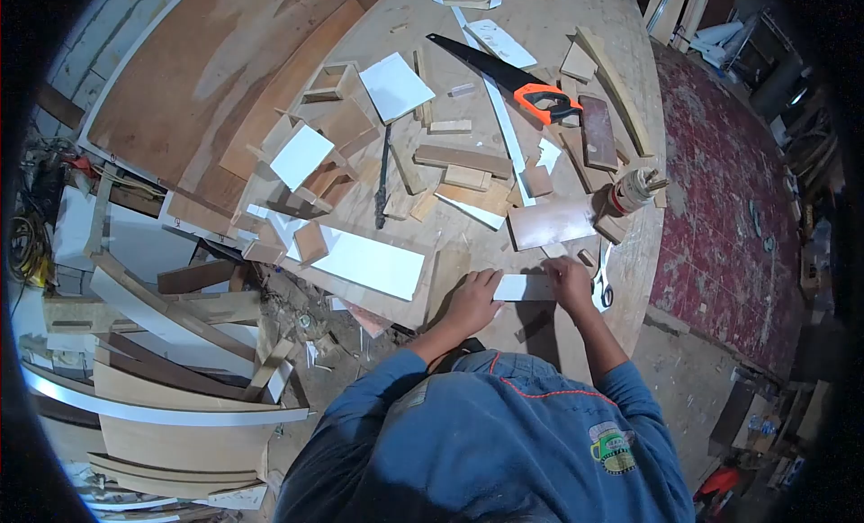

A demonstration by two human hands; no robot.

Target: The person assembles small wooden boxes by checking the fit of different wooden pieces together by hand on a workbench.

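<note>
A short white strip [525, 287] lies crosswise near the front edge of the workbench, between my two hands. My left hand [475, 302] is closed on its left end, the fingers along the far side and the thumb nearer me. At the other end, my right hand [569, 284] has its fingers bent and pressed together on the strip; anything small inside them is hidden. Scissors [605, 287] lie just right of that hand. Beyond the strip is a flat, shiny brown panel [551, 223].
A handsaw [504, 73] with an orange handle lies farther back. A pot with brushes [633, 192] stands at the right. Small wooden boxes [337, 122], white panels [373, 260] and wood offcuts [463, 160] cover the workbench [621, 10]. Curved boards [171, 410] are stacked at lower left.
</note>
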